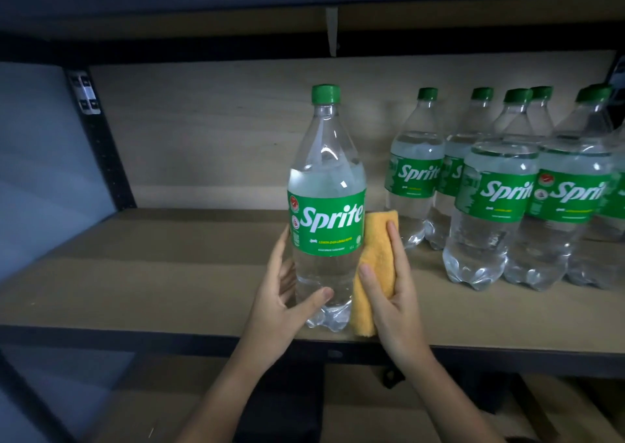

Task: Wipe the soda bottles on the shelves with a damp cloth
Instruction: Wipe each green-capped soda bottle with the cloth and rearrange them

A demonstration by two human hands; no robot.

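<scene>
Head view: Sprite bottle (326,205) upright near the front edge of the wooden shelf (152,266), green cap on, label facing out. Left hand (282,302) wrapped round its lower body, thumb across the front. Right hand (394,293) clutching a folded orange cloth (375,256), pressed against the bottle's right side. Further right and a little deeper, apart from it, a cluster of other Sprite bottles (500,205).
</scene>
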